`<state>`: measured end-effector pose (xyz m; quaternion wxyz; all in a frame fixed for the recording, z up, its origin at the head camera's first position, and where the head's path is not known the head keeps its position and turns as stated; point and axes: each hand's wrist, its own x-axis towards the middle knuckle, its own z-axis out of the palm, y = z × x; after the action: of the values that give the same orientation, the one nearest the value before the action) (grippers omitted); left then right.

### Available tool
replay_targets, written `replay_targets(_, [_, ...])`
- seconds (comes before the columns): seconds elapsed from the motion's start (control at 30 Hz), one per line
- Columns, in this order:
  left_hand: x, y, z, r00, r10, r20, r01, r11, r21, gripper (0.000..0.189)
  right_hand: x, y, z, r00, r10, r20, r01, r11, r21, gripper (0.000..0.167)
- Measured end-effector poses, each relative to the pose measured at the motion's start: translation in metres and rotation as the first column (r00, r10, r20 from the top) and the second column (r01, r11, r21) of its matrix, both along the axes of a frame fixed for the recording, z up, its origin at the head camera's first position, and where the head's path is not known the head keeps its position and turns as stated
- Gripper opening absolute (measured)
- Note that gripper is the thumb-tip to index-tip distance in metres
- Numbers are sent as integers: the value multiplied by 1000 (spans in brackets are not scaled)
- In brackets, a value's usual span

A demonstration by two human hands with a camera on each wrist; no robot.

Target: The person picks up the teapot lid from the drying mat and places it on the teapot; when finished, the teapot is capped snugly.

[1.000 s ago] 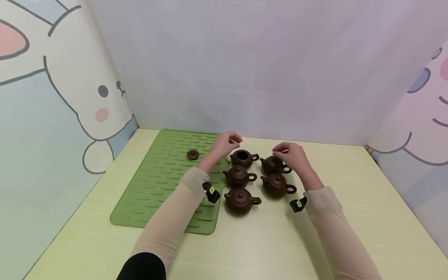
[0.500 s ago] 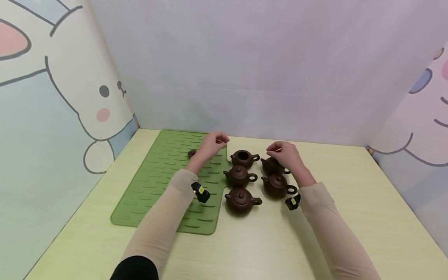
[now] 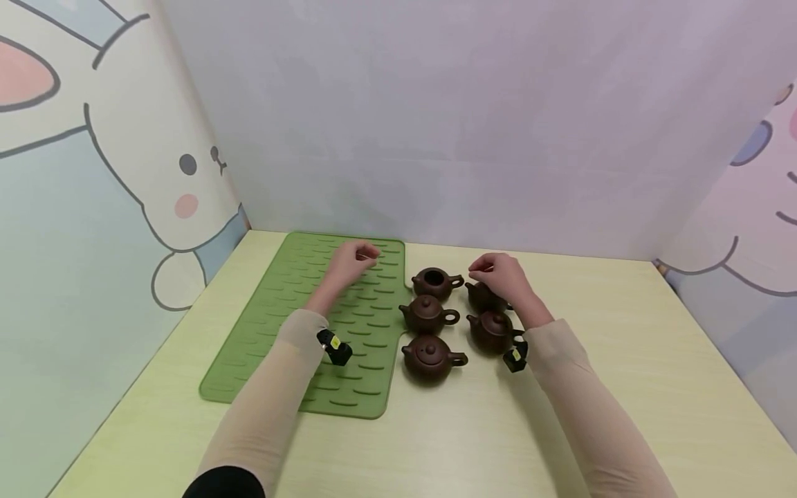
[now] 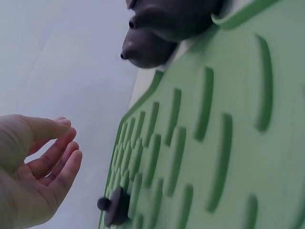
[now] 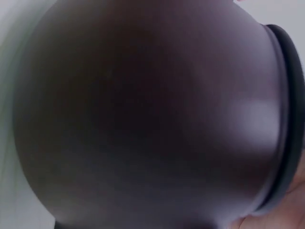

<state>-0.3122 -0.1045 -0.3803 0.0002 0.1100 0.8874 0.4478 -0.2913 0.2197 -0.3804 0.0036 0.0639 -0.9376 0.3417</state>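
My left hand (image 3: 355, 259) is held above the green mat (image 3: 373, 366), fingers loosely bent and nothing between them. In the left wrist view, a dark brown teapot lid (image 4: 117, 208) with a round knob lies on the mat, below that hand; the left hand and arm hide it in the head view. My right hand (image 3: 503, 277) hovers over the back right teapot (image 3: 482, 299), partly covering it, with bent fingers and nothing visible in them. One teapot (image 3: 434, 293) between the hands has no lid, its dark opening facing up. A teapot body (image 5: 147, 119) fills the right wrist view.
Lidded brown teapots stand close together right of the mat: the middle left teapot (image 3: 425, 319), front left teapot (image 3: 428, 366) and front right teapot (image 3: 492, 337). A pale wall (image 3: 436, 138) rises behind the table (image 3: 498, 436); patterned panels flank it.
My left hand has moved left, from beside the lidless teapot to over the mat, covering the lid in the head view. My right hand has shifted slightly left above the back right teapot.
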Motion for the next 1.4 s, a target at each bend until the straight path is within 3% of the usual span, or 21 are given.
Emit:
replay_targets(0.2, [2, -16, -7, 999, 21, -30, -22, 999, -25, 22, 0, -3, -3, 1000, 10, 6, -10, 1000, 3, 17])
replay_targets(0.6, [5, -35, -19, 997, 76, 13, -76, 997, -7, 25, 2, -5, -6, 1000, 21, -17, -20, 999, 26, 16])
replay_targets(1.13, [3, -45, -31, 993, 117, 31, -116, 992, -42, 22, -1, -4, -11, 997, 73, -11, -73, 997, 21, 19])
replay_targets(1.4, [-1, -46, -34, 985, 155, 72, -150, 986, -76, 22, -3, -7, -13, 996, 85, -7, -85, 996, 4, 17])
